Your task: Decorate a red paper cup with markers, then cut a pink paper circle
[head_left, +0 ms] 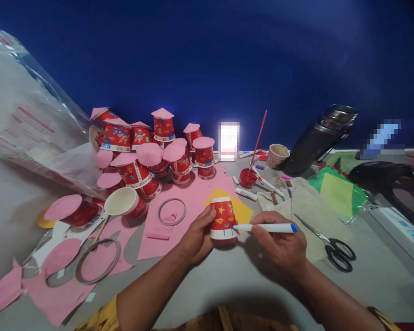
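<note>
My left hand (pixel 198 234) is closed around the side of a red paper cup (pixel 222 216), held upside down with its white rim downward. Gold stars and swirls decorate the cup, and short blue strokes show near its rim. In my right hand (pixel 284 243) is a white marker (pixel 271 228) with a blue end, gripped between thumb and fingers. Its tip meets the cup's right side, low down by the strokes. Behind the cup lies a yellow paper sheet (pixel 243 211) on the table.
Several red cups with pink paper cones (pixel 163 124) are stacked at the left back. Pink paper (pixel 148 246), tape rings (pixel 171 211) and an upright cup (pixel 122 202) lie left. Rightward are scissors (pixel 338 253), a cloth (pixel 307 207), a dark flask (pixel 310 142) and a red paint pot (pixel 247 178).
</note>
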Demonstrator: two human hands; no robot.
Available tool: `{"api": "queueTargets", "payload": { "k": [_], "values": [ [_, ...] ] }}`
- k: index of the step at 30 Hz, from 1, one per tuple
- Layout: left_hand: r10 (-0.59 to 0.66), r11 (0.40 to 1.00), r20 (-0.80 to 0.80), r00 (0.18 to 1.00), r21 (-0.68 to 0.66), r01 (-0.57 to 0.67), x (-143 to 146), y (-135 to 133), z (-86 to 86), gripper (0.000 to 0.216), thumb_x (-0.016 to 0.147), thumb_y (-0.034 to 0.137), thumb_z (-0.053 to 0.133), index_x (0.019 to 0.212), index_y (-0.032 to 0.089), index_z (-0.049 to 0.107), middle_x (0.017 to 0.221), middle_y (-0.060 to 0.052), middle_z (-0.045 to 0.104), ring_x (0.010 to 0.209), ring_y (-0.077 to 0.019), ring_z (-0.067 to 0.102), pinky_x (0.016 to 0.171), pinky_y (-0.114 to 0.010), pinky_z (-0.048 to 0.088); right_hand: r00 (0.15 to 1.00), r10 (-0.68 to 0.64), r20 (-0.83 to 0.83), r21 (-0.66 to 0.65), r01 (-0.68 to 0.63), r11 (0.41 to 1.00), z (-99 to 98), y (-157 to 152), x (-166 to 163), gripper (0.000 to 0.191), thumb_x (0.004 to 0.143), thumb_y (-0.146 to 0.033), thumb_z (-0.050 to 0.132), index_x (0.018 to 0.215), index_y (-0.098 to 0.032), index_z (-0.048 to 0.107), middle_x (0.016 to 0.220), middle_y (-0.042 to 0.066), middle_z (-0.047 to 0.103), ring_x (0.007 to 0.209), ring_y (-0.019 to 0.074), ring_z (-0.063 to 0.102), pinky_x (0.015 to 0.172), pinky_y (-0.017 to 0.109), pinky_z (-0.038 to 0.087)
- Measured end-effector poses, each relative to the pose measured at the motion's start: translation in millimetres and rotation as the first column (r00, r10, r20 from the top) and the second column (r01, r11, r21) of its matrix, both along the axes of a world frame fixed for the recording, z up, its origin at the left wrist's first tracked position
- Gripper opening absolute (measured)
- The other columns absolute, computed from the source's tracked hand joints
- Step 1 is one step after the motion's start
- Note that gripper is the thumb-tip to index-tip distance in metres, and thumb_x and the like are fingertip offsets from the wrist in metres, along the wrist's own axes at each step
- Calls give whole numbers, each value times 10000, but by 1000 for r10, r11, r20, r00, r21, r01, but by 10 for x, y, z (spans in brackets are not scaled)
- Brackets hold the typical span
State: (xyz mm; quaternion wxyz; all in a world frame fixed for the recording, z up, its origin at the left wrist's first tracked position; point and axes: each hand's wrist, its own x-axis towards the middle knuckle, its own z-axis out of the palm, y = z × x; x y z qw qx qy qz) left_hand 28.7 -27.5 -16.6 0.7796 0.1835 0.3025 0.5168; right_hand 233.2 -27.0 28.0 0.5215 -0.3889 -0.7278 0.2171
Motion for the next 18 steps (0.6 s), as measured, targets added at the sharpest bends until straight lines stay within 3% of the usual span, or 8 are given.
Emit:
{"api": "queueTargets", "payload": {
  "k": [10,18],
  "values": [
    [-22,998,-10,1000,58,23,28,-9,28,481,911,372,811,1316,143,690,1247,-161,781,1131,-328,761,1068,-513,579,1000,3,-22,15,-3,1000,-9,6,-18,124,931,-227,696,818,-213,745,700,25,779,565,169,722,551,244,585],
    [-22,1000,3,1000,11,22,0,-6,-15,427,914,371,811,1261,150,699,1174,-142,801,1108,-309,773,1083,-504,570,999,-30,-40,27,31,999,19,8,-8,124,919,-194,696,805,-214,741,687,9,776,560,159,724,548,225,583]
  ]
}}
